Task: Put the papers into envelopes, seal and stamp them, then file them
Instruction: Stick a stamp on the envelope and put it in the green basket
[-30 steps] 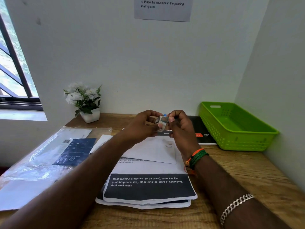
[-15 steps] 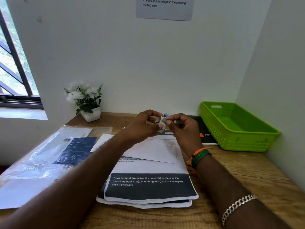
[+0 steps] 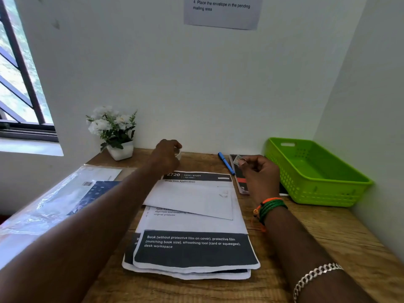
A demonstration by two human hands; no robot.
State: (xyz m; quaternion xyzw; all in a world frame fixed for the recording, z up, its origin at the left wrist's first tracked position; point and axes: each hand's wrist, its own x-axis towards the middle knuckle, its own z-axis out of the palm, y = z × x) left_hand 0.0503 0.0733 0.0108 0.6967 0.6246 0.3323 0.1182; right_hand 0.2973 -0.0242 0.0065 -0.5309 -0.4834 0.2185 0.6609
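White walls box in a wooden desk point(image 3: 317, 241) on the back and right side, with a window point(image 3: 19, 84) off to the left and a printed notice point(image 3: 223, 12) taped up high. A stack of papers point(image 3: 192, 252) sits front and centre, and a white envelope point(image 3: 192, 200) lies flat on top of it, a bit skewed. Left of that there's a clear plastic sleeve point(image 3: 54, 200) hanging toward the desk's left edge. A flower pot point(image 3: 120, 149) is tucked in the back-left corner, and a green basket point(image 3: 314, 171) fills the back-right corner, right against the wall. A blue pen point(image 3: 226, 163) and a dark notebook point(image 3: 241, 182) lie between the papers and the basket.

The left hand point(image 3: 166, 156) is stretched to the back of the desk, fingers curled over a small pale roll point(image 3: 178, 153), probably tape, though it's mostly hidden. The right hand point(image 3: 260, 176) floats above the notebook, pinching a little stamp-like piece point(image 3: 237, 159) between thumb and fingertips.

Bare wood shows along the front right and behind the papers.
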